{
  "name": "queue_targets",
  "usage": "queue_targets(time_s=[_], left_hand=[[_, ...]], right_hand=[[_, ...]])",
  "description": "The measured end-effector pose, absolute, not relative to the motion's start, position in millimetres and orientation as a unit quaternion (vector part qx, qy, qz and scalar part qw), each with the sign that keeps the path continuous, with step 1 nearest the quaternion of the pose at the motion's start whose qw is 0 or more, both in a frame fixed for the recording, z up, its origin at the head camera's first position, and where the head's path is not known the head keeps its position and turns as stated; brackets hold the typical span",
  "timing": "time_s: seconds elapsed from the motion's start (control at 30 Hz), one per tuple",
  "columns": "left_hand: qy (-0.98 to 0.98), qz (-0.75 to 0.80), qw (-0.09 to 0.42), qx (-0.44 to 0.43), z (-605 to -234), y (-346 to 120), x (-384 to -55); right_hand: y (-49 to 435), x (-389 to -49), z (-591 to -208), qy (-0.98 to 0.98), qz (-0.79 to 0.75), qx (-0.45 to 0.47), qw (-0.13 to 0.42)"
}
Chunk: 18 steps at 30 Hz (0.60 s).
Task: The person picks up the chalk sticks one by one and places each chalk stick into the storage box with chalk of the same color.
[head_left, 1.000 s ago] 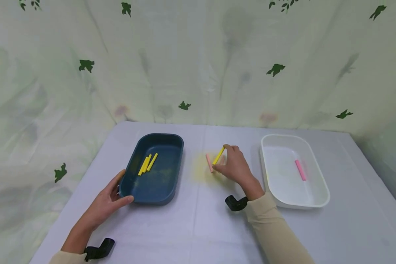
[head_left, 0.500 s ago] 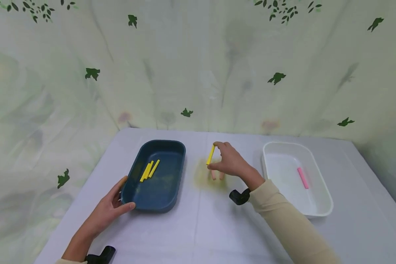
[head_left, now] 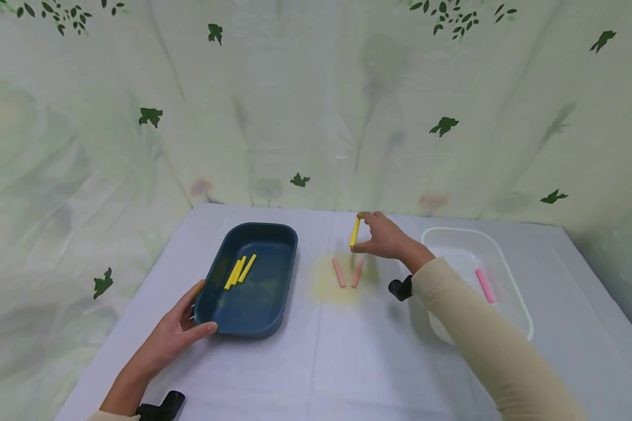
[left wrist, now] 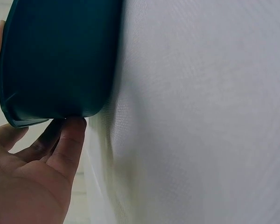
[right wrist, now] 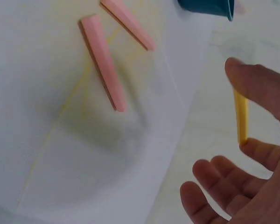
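Observation:
My right hand pinches a yellow chalk stick end to end between thumb and index finger, raised above the table's far part. In the right wrist view the other fingers curl loosely beside that yellow chalk. Just nearer me, two pink chalk sticks lie slightly apart on the cloth. My left hand holds the near left corner of a dark blue tray, thumb on its near rim and fingers against the left side. Inside that tray lie three yellow chalk sticks.
To the right, partly covered by my right sleeve, stands a white tray with one bright pink chalk stick in it. Yellow dust marks the white tablecloth. A patterned curtain hangs behind the table.
The right hand, pinching the yellow chalk, has shifted left, then right and away from me, uncovering both pink sticks. The left hand stays at the blue tray. The head view has tilted slightly.

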State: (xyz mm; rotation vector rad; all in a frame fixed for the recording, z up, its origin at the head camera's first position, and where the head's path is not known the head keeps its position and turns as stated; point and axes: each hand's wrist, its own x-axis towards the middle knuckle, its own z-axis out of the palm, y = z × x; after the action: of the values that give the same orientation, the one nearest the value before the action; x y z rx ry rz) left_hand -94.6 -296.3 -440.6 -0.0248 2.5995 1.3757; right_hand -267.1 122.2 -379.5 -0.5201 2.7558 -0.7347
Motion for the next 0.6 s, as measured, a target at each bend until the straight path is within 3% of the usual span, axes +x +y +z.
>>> queue_targets(time_s=[0.6], left_hand=[[0.878,0.469,0.092,-0.001,-439.3,-296.3,-93.8]], right_hand=[[103.1,-279.4,-372.0,0.908,-0.339,-0.189,0.159]])
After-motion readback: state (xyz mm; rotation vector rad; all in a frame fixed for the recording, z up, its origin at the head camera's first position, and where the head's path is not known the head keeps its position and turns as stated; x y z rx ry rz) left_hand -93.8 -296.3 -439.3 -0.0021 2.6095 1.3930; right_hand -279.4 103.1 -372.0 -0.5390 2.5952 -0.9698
